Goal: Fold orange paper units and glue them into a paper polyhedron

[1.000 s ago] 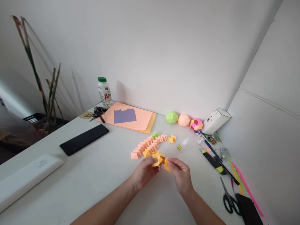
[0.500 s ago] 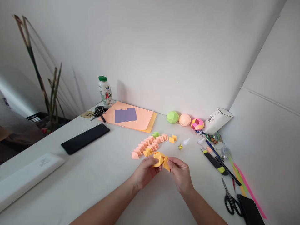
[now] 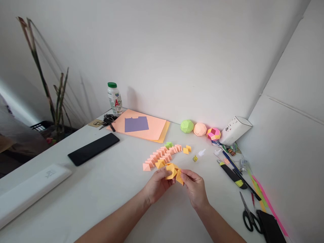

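Observation:
Between thumb and fingers, my left hand grips a partly assembled yellow-orange origami model made of folded paper. My right hand pinches a folded yellow-orange paper piece at the model's right side. The two touch or nearly touch; whether they are joined I cannot tell. Just beyond my hands lie rows of folded pink paper pieces, with a yellow folded piece at their near end and a green one at the far end. Two small yellow pieces sit to their right.
Finished paper balls, green, peach and multicoloured, stand by the wall. At right lie a utility knife, scissors and a dark phone. Paper sheets, a bottle and a black slab are left.
The whole view has shifted very slightly. Both hands keep the same grip on the yellow-orange paper, with no clear movement between them.

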Demonstrator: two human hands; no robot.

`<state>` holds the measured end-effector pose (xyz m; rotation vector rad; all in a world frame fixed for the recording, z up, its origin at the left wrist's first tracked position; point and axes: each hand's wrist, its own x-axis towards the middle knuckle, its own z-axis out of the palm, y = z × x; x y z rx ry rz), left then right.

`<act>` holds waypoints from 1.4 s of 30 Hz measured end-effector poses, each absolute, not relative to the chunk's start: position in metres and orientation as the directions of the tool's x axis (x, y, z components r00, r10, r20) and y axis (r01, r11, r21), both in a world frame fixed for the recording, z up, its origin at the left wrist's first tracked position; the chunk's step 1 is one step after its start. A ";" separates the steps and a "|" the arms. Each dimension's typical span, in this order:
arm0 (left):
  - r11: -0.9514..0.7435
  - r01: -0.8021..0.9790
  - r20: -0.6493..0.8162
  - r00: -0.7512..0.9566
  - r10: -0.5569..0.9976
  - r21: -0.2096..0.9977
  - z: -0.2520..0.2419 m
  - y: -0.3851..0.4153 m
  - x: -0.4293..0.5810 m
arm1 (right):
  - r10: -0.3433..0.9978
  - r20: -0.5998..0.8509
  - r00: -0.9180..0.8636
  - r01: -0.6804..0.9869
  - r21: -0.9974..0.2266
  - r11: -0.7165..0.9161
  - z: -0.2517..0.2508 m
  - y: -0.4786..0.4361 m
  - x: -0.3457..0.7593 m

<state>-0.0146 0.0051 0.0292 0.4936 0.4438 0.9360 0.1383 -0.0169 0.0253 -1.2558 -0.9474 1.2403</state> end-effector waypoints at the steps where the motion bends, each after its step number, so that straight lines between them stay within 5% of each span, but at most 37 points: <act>1: 0.497 -0.644 -0.142 0.521 0.841 0.582 0.029 0.005 -0.015 | 0.983 -0.121 0.136 -0.143 -0.984 -0.102 0.026 -0.017 0.138; 42: 0.372 -0.539 -0.129 0.434 0.892 0.756 0.029 0.002 -0.013 | 0.977 -0.115 0.179 -0.075 -0.992 -0.103 0.031 -0.023 0.127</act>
